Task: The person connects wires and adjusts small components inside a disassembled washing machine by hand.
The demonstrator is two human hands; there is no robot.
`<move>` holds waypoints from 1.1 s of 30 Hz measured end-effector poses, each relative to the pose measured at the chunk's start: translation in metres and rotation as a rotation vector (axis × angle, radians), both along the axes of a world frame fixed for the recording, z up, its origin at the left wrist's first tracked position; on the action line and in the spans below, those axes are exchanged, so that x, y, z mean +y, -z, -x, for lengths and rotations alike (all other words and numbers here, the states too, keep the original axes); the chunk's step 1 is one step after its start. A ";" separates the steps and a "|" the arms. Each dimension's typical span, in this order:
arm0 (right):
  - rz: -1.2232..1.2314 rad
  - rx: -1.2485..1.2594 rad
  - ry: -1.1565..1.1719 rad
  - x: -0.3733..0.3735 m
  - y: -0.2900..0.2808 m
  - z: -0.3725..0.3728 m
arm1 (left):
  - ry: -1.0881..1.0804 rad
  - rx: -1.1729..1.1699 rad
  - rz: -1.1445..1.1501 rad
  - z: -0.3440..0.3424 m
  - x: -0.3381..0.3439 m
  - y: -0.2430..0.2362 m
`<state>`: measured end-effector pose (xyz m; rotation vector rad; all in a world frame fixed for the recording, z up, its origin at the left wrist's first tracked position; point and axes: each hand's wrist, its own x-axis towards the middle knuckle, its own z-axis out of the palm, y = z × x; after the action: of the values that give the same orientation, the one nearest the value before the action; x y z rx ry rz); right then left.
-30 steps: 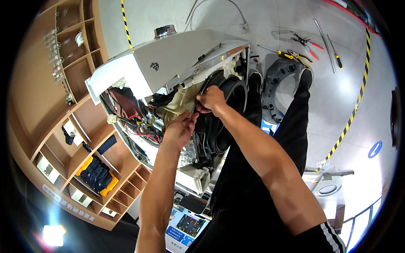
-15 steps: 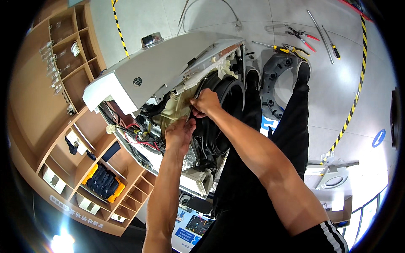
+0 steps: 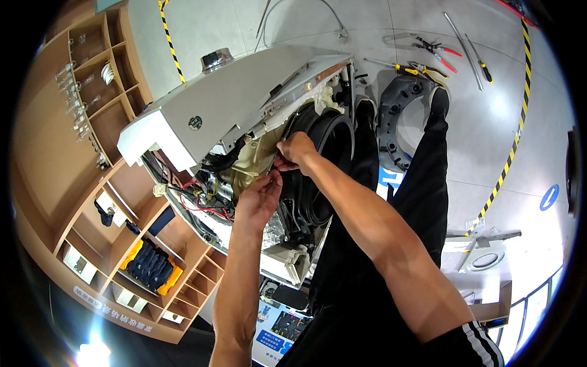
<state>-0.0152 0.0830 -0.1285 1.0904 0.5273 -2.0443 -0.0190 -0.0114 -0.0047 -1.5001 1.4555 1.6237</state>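
An opened front-loading washing machine (image 3: pixel 177 113) stands before me, its grey-white casing tilted in view. Both hands meet at the rim between its cream plastic tub (image 3: pixel 246 160) and the black rubber door seal (image 3: pixel 338 127). My right hand (image 3: pixel 297 150) is closed at the seal's outer edge; whatever its fingertips grip is hidden. Just below, my left hand (image 3: pixel 259 197) has its palm turned up and its fingers curled into a pinch. Too little shows to name what lies between those fingers. Red wires (image 3: pixel 211 212) and dark cables hang inside the machine, left of my left hand.
A dark grey ring-shaped part (image 3: pixel 389 104) lies between my feet. Beyond it are a screwdriver (image 3: pixel 402 69), yellow-handled pliers (image 3: pixel 431 73), red-handled pliers (image 3: pixel 441 57), a metal bar (image 3: pixel 463 50) and another screwdriver (image 3: pixel 483 67). Wooden shelving (image 3: pixel 92 183) stands at the left.
The left hand has shifted slightly, its fingers now nearer the right hand's fingertips. My right hand stays at the seal's rim, a touch lower. The machine has not moved.
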 end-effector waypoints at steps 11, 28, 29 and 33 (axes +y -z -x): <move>-0.158 0.158 -0.092 0.005 0.000 -0.004 | 0.304 0.048 0.147 -0.004 0.011 -0.001; 0.222 -0.034 0.102 -0.003 0.004 -0.005 | 0.238 -0.159 0.115 0.009 -0.002 -0.002; 0.234 -0.033 0.100 -0.002 0.006 -0.005 | 0.261 -0.165 0.134 0.010 -0.002 -0.001; 0.264 0.002 0.069 0.000 0.009 -0.005 | 0.261 -0.175 0.211 0.010 0.004 0.001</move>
<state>-0.0104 0.0832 -0.1376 0.9594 0.2136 -2.1041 -0.0289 -0.0071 -0.0055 -1.4505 1.6824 1.1871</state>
